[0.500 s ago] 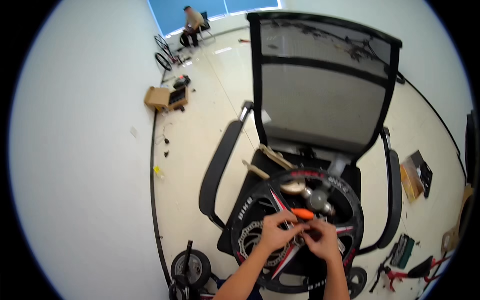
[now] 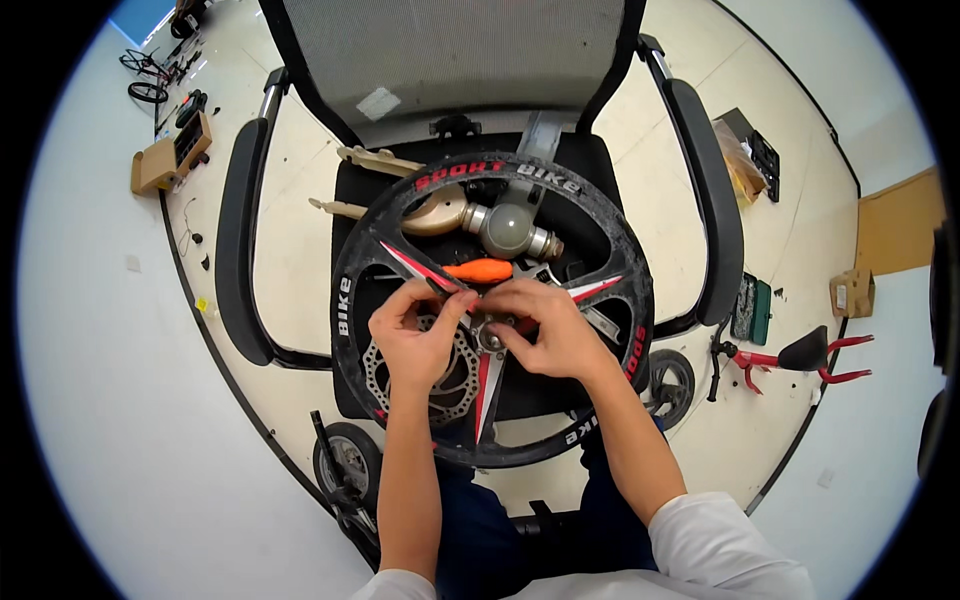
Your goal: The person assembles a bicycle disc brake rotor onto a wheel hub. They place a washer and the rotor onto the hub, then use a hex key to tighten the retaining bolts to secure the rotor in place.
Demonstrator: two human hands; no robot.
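A black wheel (image 2: 352,330) with red-and-white spokes lies flat on the chair seat, near my legs. My left hand (image 2: 415,335) is closed in a pinch left of the wheel's hub (image 2: 491,338); a small dark piece shows at its fingertips, too small to name. My right hand (image 2: 548,328) curls over the hub, thumb at its metal centre, fingertips close to the left hand's; what they pinch is hidden. A silver disc brake rotor (image 2: 452,398) sits below my left hand. Just beyond the fingers lies an orange-handled tool (image 2: 480,270).
Grey metal tubing (image 2: 508,230) and beige parts (image 2: 375,160) lie under and behind the wheel. Armrests (image 2: 243,240) flank the seat. On the floor are a small wheel (image 2: 348,458), a red frame with a black saddle (image 2: 805,350), a green case (image 2: 762,312) and a cardboard box (image 2: 155,167).
My view has tipped down and shifted right, so the chair and wheel sit higher and further left. Both hands stay at the hub; the right hand's fingers now spread more over it.
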